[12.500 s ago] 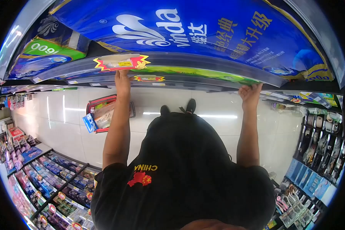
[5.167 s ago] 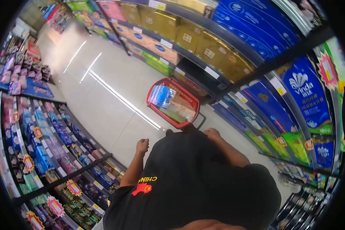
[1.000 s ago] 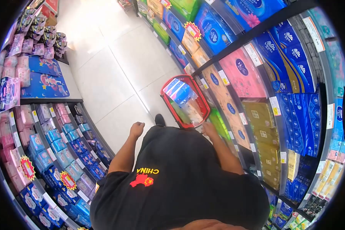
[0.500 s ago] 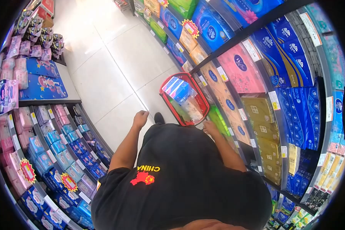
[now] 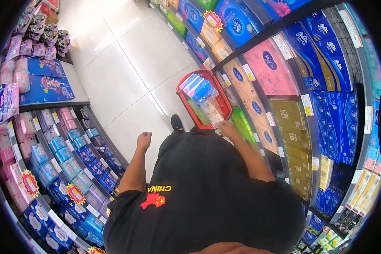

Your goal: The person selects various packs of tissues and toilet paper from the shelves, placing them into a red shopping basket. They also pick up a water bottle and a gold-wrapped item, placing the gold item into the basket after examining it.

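Observation:
A red shopping basket (image 5: pixel 227 101) stands in front of me, slightly to the right, close to the shelf. Inside it lie a clear-wrapped pack with blue and white blocks (image 5: pixel 200 88) and a paler wrapped pack (image 5: pixel 214 111). My right hand (image 5: pixel 226 128) is at the basket's near end with its fingers curled there; the exact grip is partly hidden. Off to the left of my body, my left hand (image 5: pixel 144 140) hangs over the floor in a loose fist, holding nothing visible.
Shelves on the right carry tissue packs, among them a pink pack (image 5: pixel 270 67) and gold packs (image 5: pixel 293 137). Lower shelves on the left hold small blue and pink packets (image 5: pixel 70 163). A tiled aisle floor (image 5: pixel 127 67) runs ahead between them.
My right hand has moved forward and slightly left against the basket's near end. My left hand has swung left and a little back. The view has tilted slightly; the basket keeps its place.

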`<state>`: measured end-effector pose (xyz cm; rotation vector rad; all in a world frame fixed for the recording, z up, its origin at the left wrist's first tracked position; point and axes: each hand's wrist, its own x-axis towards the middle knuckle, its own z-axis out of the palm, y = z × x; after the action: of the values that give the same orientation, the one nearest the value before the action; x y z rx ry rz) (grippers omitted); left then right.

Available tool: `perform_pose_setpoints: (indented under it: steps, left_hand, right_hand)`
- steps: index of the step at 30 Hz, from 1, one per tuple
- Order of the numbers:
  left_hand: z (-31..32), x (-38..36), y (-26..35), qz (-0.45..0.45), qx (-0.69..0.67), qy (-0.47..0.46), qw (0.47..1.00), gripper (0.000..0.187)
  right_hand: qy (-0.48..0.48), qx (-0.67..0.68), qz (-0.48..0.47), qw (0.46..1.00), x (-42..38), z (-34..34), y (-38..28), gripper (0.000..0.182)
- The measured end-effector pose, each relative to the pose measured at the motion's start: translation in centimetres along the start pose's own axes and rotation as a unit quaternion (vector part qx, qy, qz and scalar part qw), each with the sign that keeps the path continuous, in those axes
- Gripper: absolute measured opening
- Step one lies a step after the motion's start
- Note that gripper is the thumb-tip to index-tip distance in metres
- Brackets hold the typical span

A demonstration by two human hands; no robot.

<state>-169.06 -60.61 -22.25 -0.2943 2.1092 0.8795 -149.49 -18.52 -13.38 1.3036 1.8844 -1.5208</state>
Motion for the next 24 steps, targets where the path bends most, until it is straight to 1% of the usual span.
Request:
perform_pose_setpoints:
  steps: [2,3,6,8,10,11,14,15,17,18,19,20,22,24]
  left_hand:
    - [0.1,-1.4,0.2,-0.017,-0.029,-0.003,0.999,0.041]
    - [0.2,-2.0,0.5,-0.025,-0.044,-0.005,0.999,0.039]
    - [0.8,-3.8,1.9,-0.038,-0.087,-0.008,0.995,0.036]
    - [1.2,-4.4,2.8,-0.037,-0.092,-0.015,0.995,0.037]
    - [1.5,-5.8,5.0,-0.028,-0.096,-0.015,0.995,0.038]
    - [1.4,-6.3,6.2,-0.022,-0.087,-0.019,0.996,0.039]
    - [1.3,-6.3,7.8,0.008,-0.080,-0.012,0.997,0.041]
    - [1.0,-5.7,7.5,0.038,-0.018,0.007,0.999,0.042]
    - [0.1,-5.5,8.1,0.060,0.055,0.039,0.996,0.041]
    - [-0.7,-5.1,8.2,0.072,0.091,0.053,0.992,0.040]
    - [-1.5,-4.5,8.4,0.038,0.077,0.033,0.996,0.039]
    - [-2.4,-3.8,8.6,0.029,0.093,0.015,0.995,0.039]
    - [-4.4,-2.3,10.0,0.009,0.126,-0.025,0.992,0.039]
    - [-6.6,-0.6,11.3,0.069,0.166,-0.012,0.984,0.039]
  right_hand:
    - [0.026,-0.067,-0.025,0.997,2.1,-0.3,-0.2,0.039]
    - [0.023,-0.153,-0.083,0.984,4.0,-0.7,0.4,0.039]
    - [0.013,-0.034,-0.089,0.995,7.2,-0.1,0.6,0.032]
    - [-0.011,0.036,-0.051,0.998,7.0,0.2,-1.4,0.034]
    - [-0.030,0.093,-0.003,0.995,8.5,0.6,-0.9,0.036]
    - [-0.061,0.183,0.017,0.981,9.6,1.1,-0.2,0.037]
    - [-0.011,0.151,0.028,0.988,10.6,2.0,0.7,0.035]
    - [0.000,0.139,0.033,0.990,11.0,2.1,1.3,0.034]
    - [0.000,0.103,-0.036,0.994,14.2,2.8,5.4,0.035]
    - [0.009,0.122,-0.022,0.992,14.4,2.7,5.1,0.038]
    - [0.019,0.141,-0.007,0.990,14.7,2.6,4.8,0.041]
    - [0.029,0.161,0.006,0.987,15.0,2.6,4.5,0.044]
    - [0.120,0.306,0.048,0.943,16.6,3.9,4.5,0.053]
    - [0.078,0.196,-0.049,0.976,18.8,4.2,6.2,0.055]
